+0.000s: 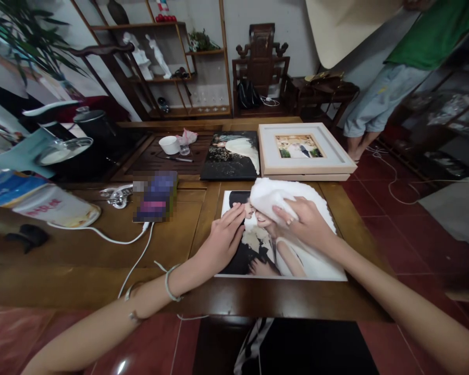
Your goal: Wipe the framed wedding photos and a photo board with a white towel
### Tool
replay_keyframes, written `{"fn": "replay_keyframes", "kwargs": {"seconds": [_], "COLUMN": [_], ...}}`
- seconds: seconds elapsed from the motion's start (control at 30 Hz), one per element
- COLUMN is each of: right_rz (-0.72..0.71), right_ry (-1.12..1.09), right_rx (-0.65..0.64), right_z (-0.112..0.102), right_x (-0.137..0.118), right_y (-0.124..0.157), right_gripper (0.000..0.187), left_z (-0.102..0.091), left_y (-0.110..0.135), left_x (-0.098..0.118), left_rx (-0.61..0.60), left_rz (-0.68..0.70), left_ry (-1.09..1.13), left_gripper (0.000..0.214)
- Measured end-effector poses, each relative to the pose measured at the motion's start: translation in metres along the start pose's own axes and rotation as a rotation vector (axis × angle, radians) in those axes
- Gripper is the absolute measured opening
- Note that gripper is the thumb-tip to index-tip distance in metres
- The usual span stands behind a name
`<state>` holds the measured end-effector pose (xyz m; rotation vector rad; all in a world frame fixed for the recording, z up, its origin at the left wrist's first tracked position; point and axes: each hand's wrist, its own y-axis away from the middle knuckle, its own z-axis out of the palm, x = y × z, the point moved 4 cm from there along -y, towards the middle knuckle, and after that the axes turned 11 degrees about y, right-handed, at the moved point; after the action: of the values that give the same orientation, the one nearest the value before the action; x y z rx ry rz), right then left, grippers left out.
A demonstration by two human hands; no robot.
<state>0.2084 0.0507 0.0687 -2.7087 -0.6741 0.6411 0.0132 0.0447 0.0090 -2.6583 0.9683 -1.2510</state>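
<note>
A large photo print [297,260] lies flat near the front edge of the wooden table [172,245]. My left hand [221,240] rests flat on the print's left side, fingers stretched out and together. My right hand [303,224] presses a white cloth [275,195] against the upper middle of the print, fingers closed on the cloth.
Behind the print lie a dark photo panel [230,156] and a white framed picture [303,151]. A blurred box [156,197], a white cable [113,239], a white cup [169,145] and kettles [89,122] occupy the left. A person in a green shirt [426,31] stands at the far right.
</note>
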Motion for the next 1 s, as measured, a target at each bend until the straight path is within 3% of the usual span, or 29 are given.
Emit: {"fn": "replay_keyframes", "kwargs": {"seconds": [0.1,0.2,0.43,0.57,0.63,0.73,0.87,1.0], "right_rz": [0.019,0.026,-0.068,-0.148,-0.135,-0.064,0.047,0.138], "right_ry": [-0.007,0.002,0.015,-0.087,-0.099,-0.068,-0.034,0.028], "right_rx": [0.001,-0.002,-0.020,-0.013,-0.052,-0.094,-0.020,0.017], "right_z": [0.005,0.007,-0.005,-0.019,-0.020,-0.016,-0.011,-0.001], "right_x": [0.009,0.005,-0.055,-0.080,-0.073,-0.044,-0.003,0.007], "right_y": [-0.020,-0.014,0.069,0.091,0.087,0.068,0.032,0.002], "right_gripper": [0.031,0.032,0.015,0.016,0.016,0.019,0.029,0.031], "left_z": [0.000,0.000,-0.001,-0.002,-0.002,-0.001,0.000,-0.002], "left_y": [0.000,0.000,0.000,0.000,0.000,-0.001,-0.001,-0.003], "left_x": [-0.001,-0.001,0.000,0.000,0.001,0.001,-0.001,0.003], "left_rx": [0.014,0.022,-0.004,0.007,0.006,0.011,0.012,0.032], "left_rz": [0.000,-0.003,0.014,0.014,0.014,0.007,-0.008,-0.030], "left_ry": [0.007,0.016,0.028,0.026,0.023,0.023,0.028,0.091], "left_gripper": [0.043,0.043,0.044,0.044,0.044,0.043,0.042,0.041]}}
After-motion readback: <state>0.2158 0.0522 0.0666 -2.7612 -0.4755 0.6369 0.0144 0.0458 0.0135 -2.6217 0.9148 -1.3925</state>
